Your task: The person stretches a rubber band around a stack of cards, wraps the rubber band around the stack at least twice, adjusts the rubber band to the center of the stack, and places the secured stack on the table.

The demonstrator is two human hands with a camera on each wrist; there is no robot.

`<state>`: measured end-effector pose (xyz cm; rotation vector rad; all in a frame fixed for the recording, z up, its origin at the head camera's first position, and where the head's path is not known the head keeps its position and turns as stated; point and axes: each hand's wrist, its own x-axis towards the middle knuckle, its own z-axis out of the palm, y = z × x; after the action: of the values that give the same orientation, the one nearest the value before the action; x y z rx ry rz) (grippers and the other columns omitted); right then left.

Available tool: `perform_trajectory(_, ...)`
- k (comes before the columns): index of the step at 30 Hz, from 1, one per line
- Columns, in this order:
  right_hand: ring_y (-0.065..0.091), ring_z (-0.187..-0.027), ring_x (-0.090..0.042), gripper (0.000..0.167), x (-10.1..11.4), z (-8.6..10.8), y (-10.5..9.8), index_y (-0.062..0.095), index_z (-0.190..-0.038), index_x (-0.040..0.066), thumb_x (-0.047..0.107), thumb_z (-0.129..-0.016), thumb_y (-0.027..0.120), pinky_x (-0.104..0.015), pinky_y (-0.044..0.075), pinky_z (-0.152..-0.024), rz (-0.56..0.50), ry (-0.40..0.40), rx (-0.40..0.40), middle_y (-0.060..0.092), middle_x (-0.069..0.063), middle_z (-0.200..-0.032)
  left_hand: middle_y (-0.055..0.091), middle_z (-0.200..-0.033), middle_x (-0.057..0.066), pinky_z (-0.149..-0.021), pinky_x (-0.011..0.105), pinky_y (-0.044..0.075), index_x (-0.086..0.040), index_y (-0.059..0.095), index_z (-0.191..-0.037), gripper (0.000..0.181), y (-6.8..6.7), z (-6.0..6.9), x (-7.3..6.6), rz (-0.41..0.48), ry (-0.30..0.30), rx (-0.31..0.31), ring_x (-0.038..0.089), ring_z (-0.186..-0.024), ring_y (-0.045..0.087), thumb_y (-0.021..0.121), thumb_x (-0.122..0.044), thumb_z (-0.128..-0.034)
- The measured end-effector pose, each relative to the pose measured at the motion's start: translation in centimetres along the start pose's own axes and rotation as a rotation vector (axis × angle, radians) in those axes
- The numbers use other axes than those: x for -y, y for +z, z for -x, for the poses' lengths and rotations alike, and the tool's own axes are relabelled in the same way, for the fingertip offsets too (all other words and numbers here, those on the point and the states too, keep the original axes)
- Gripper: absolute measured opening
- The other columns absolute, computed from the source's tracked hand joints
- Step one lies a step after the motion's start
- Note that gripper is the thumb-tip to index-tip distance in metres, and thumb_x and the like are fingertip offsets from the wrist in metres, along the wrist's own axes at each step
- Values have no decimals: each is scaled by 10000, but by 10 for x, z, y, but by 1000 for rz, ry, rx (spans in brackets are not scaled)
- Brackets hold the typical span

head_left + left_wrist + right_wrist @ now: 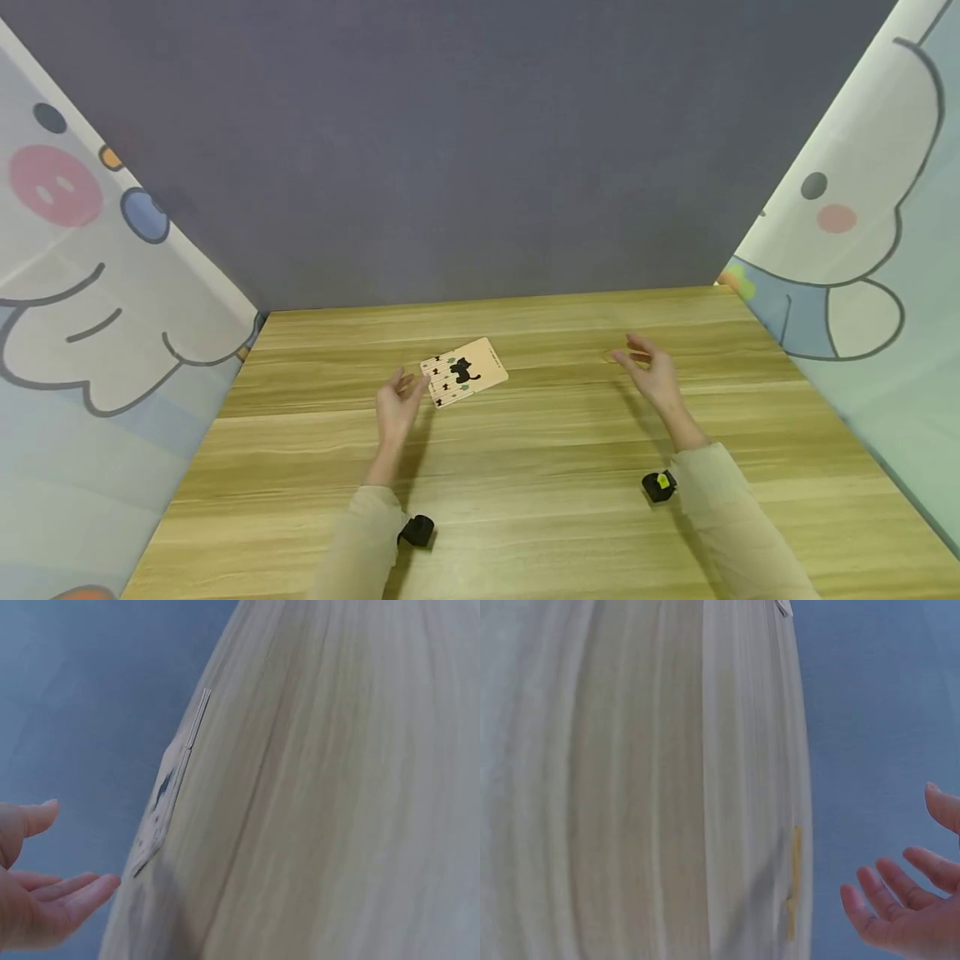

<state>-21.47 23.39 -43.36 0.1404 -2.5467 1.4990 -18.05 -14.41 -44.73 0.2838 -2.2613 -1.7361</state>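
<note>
Fingers [86,900] of the L hand [396,407] were relaxed & parted, thumb well off from the rest, w/ nothing in hold. The R hand [654,377] had its fingers loosely bent & spread, thumb apart, likewise holding nothing. A cream booklet [465,372] lay flat & aslant on the wood-grain table [525,467], left of ctr., its left edge partly behind the L thumb in the head view; cover had a black cat plus small black & green figures. L wrist view: gap btwn fingertips & booklet. A thin yellow item [796,874] lay nr. the table's far edge, just by the R thumb in the head view; too small to ID. Outward: pale sleeves [360,533], a small black device [418,531] at each wrist, dk. gray panel [487,150] behind, cartoon-print walls [832,250] both sides.
</note>
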Motion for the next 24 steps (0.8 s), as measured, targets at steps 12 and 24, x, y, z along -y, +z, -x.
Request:
perform_trajectory(12, 540, -768, -21, 467, -9, -7, -11, 442, -1233, -83, 189, -875, 566, -237, 521, -699, -138, 236, -75, 473, -286, -1183, 532, -1094, 311, -609, 332, 546, 139, 332, -1280, 675, 6, -9, 2, 39, -233, -26, 371, -859, 598, 691, -117, -768)
perform_trajectory(24, 471, -674, 60, 465, -24, -18, -17, 497, -1194, -68, 178, -824, 636, -153, 475, -616, -48, 329, -111, 539, -233, -1125, 547, -1043, 261, -474, 260, 515, 136, 366, -1264, 731, 16, -18, 6, 5, -271, -31, 123, -567, 526, 758, -76, -684)
